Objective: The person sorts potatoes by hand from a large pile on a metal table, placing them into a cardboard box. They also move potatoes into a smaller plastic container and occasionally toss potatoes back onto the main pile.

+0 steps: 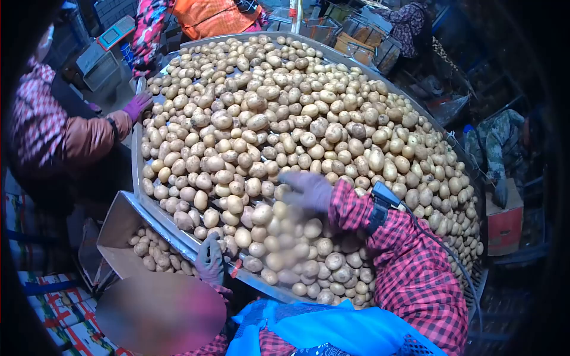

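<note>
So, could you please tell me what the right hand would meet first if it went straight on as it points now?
The right hand would likely meet the potatoes just ahead, though its height above them is unclear.

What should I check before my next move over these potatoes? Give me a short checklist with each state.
1. Right hand gloved and at the potatoes: ok.
2. Right hand gripping a potato: cannot tell, as the fingers are blurred.
3. Left hand gloved and by the near rim of the tray: ok.
4. Carton open beside the tray: ok; it already holds potatoes.
5. Co-worker's purple-gloved hand clear of both your hands: ok, it is at the tray's left rim.
6. Wrist device strapped on your right arm: ok.
</note>
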The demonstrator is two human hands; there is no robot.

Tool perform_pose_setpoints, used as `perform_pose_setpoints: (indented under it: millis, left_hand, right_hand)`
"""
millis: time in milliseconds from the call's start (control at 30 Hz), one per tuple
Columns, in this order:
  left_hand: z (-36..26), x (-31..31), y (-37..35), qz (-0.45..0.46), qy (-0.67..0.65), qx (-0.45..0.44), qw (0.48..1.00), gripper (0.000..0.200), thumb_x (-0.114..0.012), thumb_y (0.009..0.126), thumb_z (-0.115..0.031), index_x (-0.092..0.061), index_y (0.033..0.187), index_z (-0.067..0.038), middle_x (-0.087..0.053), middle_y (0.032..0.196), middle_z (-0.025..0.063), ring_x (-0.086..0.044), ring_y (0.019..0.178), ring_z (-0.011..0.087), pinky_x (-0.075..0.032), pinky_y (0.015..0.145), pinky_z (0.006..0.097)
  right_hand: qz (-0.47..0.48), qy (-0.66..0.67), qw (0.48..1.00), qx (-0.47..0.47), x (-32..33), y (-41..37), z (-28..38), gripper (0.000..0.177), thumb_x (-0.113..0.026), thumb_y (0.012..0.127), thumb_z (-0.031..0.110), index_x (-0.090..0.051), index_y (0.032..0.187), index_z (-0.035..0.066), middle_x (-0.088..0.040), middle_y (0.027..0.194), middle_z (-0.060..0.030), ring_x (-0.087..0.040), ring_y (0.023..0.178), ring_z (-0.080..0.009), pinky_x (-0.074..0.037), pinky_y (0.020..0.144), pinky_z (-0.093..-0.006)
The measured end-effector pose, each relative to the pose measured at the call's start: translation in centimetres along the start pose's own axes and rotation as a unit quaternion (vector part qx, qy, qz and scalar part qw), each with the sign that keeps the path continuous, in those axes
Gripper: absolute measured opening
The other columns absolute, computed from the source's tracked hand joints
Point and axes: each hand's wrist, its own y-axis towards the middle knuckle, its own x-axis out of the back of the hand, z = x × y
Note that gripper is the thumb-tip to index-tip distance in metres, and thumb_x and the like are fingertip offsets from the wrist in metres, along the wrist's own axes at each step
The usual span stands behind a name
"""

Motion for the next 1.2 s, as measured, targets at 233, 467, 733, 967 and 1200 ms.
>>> perform_pose_setpoints:
  millis: [233, 467, 733, 967, 1200]
  left_hand:
    - [0.8, 0.3, 0.7, -0.018, 0.04, -0.003, 0.999, 0.036, -0.052, 0.099, -0.03, -0.057, 0.122, -0.002, -0.059, 0.091, -0.0003, -0.054, 0.066, 0.0046, -0.045, 0.054, 0.0169]
    - [-0.7, -0.6, 0.3, 0.003, 0.028, 0.011, 1.0, 0.035, -0.05, 0.1, -0.028, -0.059, 0.122, -0.003, -0.062, 0.098, 0.0014, -0.056, 0.073, 0.0059, -0.046, 0.058, 0.0181]
    - [-2.2, 0.4, -0.5, 0.085, -0.068, 0.017, 0.994, 0.041, -0.054, 0.095, -0.019, -0.049, 0.132, -0.002, -0.059, 0.108, 0.0034, -0.059, 0.086, 0.0112, -0.05, 0.067, 0.0246]
    - [-3.1, 5.4, -2.4, -0.081, -0.184, 0.029, 0.979, 0.038, -0.054, 0.095, -0.032, -0.055, 0.122, -0.005, -0.061, 0.102, 0.0047, -0.062, 0.086, 0.0163, -0.049, 0.069, 0.0271]
    - [-0.7, 17.2, -7.7, -0.245, -0.416, -0.034, 0.875, 0.023, -0.05, 0.096, -0.015, -0.057, 0.116, -0.005, -0.062, 0.105, 0.0063, -0.061, 0.096, 0.018, -0.054, 0.08, 0.03]
  right_hand:
    - [-0.037, -0.128, 0.973, -0.187, 0.0, 4.5, -3.9, 0.059, -0.058, 0.086, 0.034, -0.043, 0.137, 0.008, -0.053, 0.13, -0.0186, -0.051, 0.118, -0.0357, -0.042, 0.101, -0.0423]
    - [-0.042, -0.228, 0.944, -0.234, -0.6, 7.2, -2.9, 0.062, -0.058, 0.084, 0.048, -0.048, 0.132, 0.009, -0.056, 0.124, -0.0185, -0.052, 0.115, -0.0384, -0.044, 0.097, -0.0462]
    - [-0.107, -0.175, 0.933, -0.297, -1.6, 11.0, -4.9, 0.064, -0.067, 0.081, 0.038, -0.047, 0.134, 0.009, -0.058, 0.123, -0.0237, -0.055, 0.116, -0.0383, -0.043, 0.099, -0.0442]
    - [-0.056, -0.138, 0.952, -0.269, -1.2, 10.3, -9.7, 0.063, -0.069, 0.078, 0.028, -0.046, 0.133, 0.01, -0.061, 0.117, -0.0221, -0.059, 0.11, -0.0368, -0.046, 0.095, -0.0426]
    - [0.08, -0.143, 0.949, -0.268, -0.3, 10.8, -9.7, 0.048, -0.067, 0.076, 0.018, -0.053, 0.121, 0.01, -0.065, 0.106, -0.0198, -0.063, 0.103, -0.0341, -0.049, 0.087, -0.0397]
